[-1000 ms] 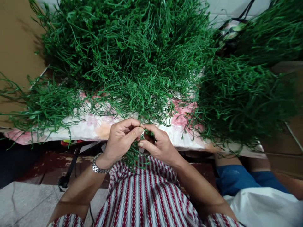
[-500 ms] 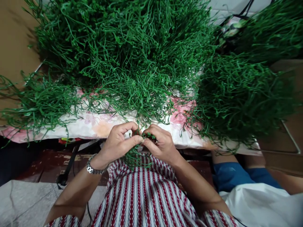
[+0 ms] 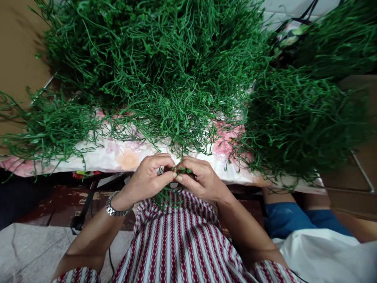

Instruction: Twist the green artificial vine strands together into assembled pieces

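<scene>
From here I see the striped shirt (image 3: 173,243) nearest, and green sprigs (image 3: 167,197) dangling before it. The left hand (image 3: 151,177) and right hand (image 3: 203,179) pinch them between thumbs and fingertips, the two grips touching. Just beyond lies the flowered tablecloth (image 3: 129,159), with a small heap (image 3: 55,122) at left, a bigger heap (image 3: 297,122) at right, and the tallest heap (image 3: 165,51) behind.
</scene>
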Demonstrator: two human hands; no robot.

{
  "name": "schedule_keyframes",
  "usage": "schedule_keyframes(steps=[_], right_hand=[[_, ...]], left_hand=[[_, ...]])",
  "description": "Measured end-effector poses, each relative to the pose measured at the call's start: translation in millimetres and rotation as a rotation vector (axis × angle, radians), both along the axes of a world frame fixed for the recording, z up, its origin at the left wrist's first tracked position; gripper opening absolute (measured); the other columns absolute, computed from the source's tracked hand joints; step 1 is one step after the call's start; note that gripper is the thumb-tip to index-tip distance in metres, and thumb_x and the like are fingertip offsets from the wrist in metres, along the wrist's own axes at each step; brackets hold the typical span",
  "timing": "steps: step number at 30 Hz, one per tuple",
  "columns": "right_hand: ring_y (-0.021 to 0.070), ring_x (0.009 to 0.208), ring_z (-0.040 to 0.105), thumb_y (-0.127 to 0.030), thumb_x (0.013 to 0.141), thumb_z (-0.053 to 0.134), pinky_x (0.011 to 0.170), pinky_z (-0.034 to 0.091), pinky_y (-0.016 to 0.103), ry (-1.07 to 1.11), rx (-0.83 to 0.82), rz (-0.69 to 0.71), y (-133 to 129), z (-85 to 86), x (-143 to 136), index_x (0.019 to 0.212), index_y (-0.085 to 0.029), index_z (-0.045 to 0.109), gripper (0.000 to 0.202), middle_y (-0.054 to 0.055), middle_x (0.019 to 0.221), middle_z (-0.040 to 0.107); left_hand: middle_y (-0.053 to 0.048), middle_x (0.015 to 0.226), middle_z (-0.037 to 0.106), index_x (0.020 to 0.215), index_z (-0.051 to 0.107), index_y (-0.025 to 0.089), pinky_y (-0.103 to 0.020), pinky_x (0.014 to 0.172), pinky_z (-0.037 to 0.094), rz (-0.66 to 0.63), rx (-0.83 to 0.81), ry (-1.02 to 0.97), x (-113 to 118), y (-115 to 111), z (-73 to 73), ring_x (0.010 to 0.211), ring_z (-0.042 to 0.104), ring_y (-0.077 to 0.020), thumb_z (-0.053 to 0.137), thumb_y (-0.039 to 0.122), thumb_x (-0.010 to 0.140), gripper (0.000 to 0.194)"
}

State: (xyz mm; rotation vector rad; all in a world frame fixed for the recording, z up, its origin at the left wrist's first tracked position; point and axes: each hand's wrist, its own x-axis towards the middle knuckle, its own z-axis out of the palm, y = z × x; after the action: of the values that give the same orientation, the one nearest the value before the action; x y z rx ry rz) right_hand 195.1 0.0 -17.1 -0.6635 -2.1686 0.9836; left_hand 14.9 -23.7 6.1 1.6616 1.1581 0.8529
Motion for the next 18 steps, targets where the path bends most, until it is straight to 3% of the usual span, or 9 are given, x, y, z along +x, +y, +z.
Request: schedule_keyframes(steps=[7, 11, 15, 18], right_hand=[[0.0109, 0.060, 0.041, -0.021, 0.091, 0.043, 0.055, 0.033, 0.022, -0.041, 0.102, -0.006, -3, -2.0, -1, 0.075, -0.016, 0.048, 0.017, -0.001, 0.065, 0.044], [0.0120, 0.059, 0.037, -0.018, 0.088, 0.042, 0.055, 0.030, 0.023, -0.021, 0.139, -0.028, -4, -4.6, -3, 0.070, -0.019, 0.042, 0.018, -0.001, 0.064, 0.039], [0.0112, 0.057, 0.038, -0.021, 0.088, 0.044, 0.054, 0.031, 0.023, 0.073, 0.006, 0.151, -1, -4.0, -1, 0.066, -0.019, 0.041, 0.022, -0.002, 0.061, 0.037], [0.0106, 0.057, 0.043, -0.029, 0.089, 0.045, 0.055, 0.036, 0.023, 0.157, -0.199, 0.308, 1, -1.8, 4, 0.071, -0.017, 0.047, 0.022, -0.001, 0.061, 0.044]], left_hand=[[0.003, 0.065, 0.044, 0.068, 0.048, 0.016, -0.022, 0.059, 0.032, -0.110, -0.027, 0.033, -4, 0, 2.8, 0.064, 0.041, -0.0103, 0.053, 0.018, 0.079, 0.012], [0.004, 0.062, 0.040, 0.061, 0.044, 0.016, -0.021, 0.056, 0.030, -0.136, -0.050, 0.022, -4, 2, -1.7, 0.061, 0.038, -0.0092, 0.060, 0.021, 0.078, 0.023], [0.004, 0.055, 0.036, 0.052, 0.041, 0.016, -0.023, 0.052, 0.030, -0.264, -0.024, -0.171, -3, 2, -9.1, 0.054, 0.036, -0.0089, 0.060, 0.026, 0.080, 0.035], [0.001, 0.053, 0.041, 0.050, 0.046, 0.016, -0.026, 0.053, 0.033, -0.269, -0.085, -0.300, -7, 1, -13.2, 0.053, 0.040, -0.0112, 0.061, 0.035, 0.078, 0.037]])
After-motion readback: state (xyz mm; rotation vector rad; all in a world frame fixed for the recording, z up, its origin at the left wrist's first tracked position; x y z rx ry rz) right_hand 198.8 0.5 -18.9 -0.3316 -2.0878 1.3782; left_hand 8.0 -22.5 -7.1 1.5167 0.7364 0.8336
